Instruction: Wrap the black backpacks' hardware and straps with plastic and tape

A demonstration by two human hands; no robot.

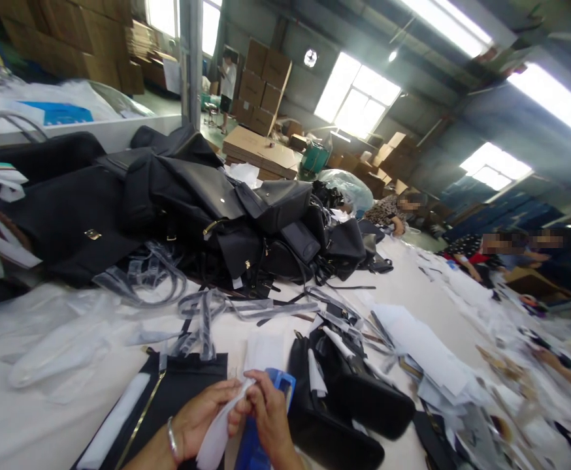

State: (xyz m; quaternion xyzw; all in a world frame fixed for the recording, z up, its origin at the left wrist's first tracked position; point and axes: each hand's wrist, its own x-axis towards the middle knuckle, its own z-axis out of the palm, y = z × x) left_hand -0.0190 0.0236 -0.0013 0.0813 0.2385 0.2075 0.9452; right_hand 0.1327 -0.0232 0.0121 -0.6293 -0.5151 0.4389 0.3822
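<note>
Both hands are closed on a folded piece of thin white paper [218,427]. My left hand [202,411], with a silver bangle at its wrist, grips it from the left. The fingers of my right hand [270,414] pinch its upper end. Beneath and behind the right hand is a blue plastic object [253,447], partly hidden, that looks like a tape dispenser. More white paper [264,351] lies just beyond the hands. At the left lies a flat black bag [187,372] with a gold zip and a rolled white strip [116,418] on it. Small black bags [332,431] lie to the right.
A large heap of black handbags [192,189] spans the back of the table. Plastic-wrapped straps [207,320] lie before it. Clear plastic [65,346] is spread at left, white sheets [417,346] at right. Co-workers sit along the table's far right. Cardboard boxes [261,85] stand behind.
</note>
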